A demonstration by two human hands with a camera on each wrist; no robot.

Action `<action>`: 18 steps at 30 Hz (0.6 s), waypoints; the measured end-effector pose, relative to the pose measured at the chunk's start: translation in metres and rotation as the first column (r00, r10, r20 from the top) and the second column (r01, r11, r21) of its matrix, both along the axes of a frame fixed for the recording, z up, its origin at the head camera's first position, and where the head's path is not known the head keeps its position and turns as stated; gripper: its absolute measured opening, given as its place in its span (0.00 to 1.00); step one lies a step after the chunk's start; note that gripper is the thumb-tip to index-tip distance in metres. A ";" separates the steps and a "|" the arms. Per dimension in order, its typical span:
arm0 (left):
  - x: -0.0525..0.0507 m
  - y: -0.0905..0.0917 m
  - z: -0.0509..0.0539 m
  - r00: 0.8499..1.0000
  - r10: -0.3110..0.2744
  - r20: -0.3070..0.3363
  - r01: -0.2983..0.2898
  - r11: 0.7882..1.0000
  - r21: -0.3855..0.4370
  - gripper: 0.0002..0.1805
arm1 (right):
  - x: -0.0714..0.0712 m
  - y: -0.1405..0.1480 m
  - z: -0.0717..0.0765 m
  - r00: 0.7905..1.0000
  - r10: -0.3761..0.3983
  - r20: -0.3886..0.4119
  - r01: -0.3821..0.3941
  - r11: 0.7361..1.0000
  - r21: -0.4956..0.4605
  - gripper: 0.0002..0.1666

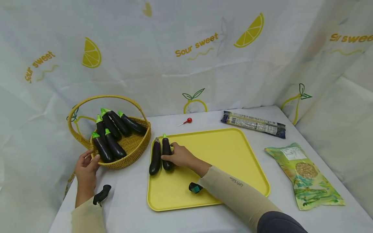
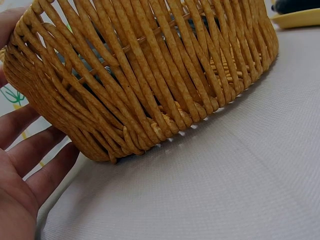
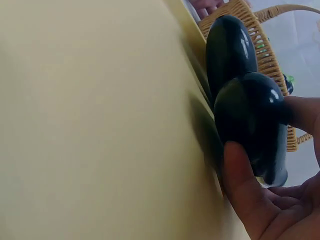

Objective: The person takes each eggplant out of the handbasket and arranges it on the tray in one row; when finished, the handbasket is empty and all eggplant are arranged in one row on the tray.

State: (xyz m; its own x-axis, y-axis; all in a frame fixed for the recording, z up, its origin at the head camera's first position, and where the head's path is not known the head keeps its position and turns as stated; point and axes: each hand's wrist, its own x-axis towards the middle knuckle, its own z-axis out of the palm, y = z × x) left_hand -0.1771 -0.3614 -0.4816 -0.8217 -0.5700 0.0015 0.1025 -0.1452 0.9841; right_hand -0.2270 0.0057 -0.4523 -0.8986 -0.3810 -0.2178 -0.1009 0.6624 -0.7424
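My right hand (image 1: 182,156) pinches a dark eggplant (image 1: 166,150) with a green stem, at the left side of the yellow tray (image 1: 209,200). Beside it on the tray lies another eggplant (image 1: 156,157) with a duller stem end. In the right wrist view, thumb and fingers sit on either side of the held eggplant (image 3: 250,115). Over on the left, my left hand (image 1: 87,166) holds the near left rim of a wicker basket (image 1: 138,152). The left wrist view has its fingers (image 2: 52,162) against the woven wall (image 2: 150,75). Several eggplants (image 1: 115,145) lie in the basket.
Behind the tray lies a red lollipop (image 1: 189,120). A long dark packet (image 1: 253,124) is at the back right, and a green bag (image 1: 306,176) lies right of the tray. The basket's tall handle (image 1: 107,96) arches upward. A white printed cloth (image 1: 163,87) hangs behind the table.
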 end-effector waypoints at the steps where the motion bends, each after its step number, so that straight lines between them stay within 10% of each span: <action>1: 0.000 0.000 0.000 1.000 0.000 0.001 0.000 1.000 -0.004 0.26 | 0.000 0.000 0.000 1.000 0.003 -0.005 -0.003 1.000 0.012 0.51; 8: 0.003 -0.001 0.001 1.000 0.005 -0.027 -0.004 0.999 0.037 0.26 | -0.005 -0.005 0.008 0.998 0.044 -0.051 -0.040 0.997 0.072 0.47; 18: 0.002 -0.001 0.004 1.000 -0.022 -0.009 0.022 1.000 0.011 0.26 | -0.034 -0.066 0.068 0.949 0.189 -0.252 -0.183 0.982 0.047 0.37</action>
State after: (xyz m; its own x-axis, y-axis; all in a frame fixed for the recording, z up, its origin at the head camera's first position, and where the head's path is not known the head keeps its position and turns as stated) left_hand -0.1750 -0.3624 -0.4780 -0.8338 -0.5521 0.0029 0.1082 -0.1583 0.9814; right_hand -0.2607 -0.0606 -0.3840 -0.8387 -0.5446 -0.0016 -0.4077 0.6297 -0.6613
